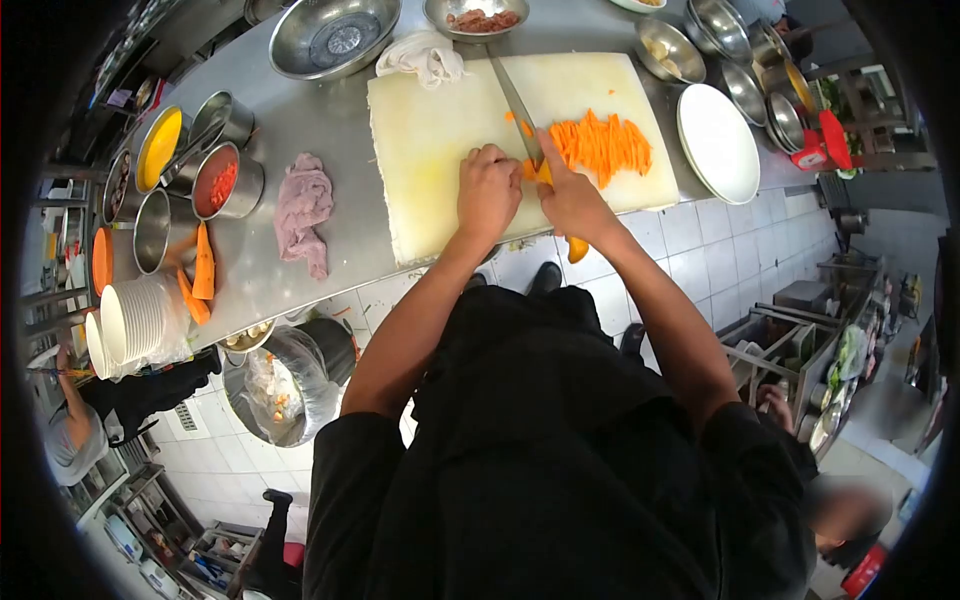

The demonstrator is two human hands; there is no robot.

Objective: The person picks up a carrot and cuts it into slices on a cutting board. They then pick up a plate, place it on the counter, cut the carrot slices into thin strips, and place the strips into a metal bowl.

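A white cutting board [430,180] lies near the counter's front edge. My right hand [577,203] is wrapped round the yellow handle [577,249] of a long knife, its index finger stretched along the blade [512,98]. The blade points away from me. Just left of it, my left hand [489,196] rests on the board with fingers curled, next to a small orange carrot piece [530,170]; whether the fingertips touch it is hard to tell. A pile of orange carrot strips [602,148] lies right of the knife.
White plates [718,143] stand right of the board. Leftward are a mauve cloth [303,212], whole carrots [204,262], metal pots [228,182] and stacked white bowls [135,318]. A white cloth [420,60] and metal bowls [335,37] sit behind. Below is a lined bin [285,390]. Other people are nearby.
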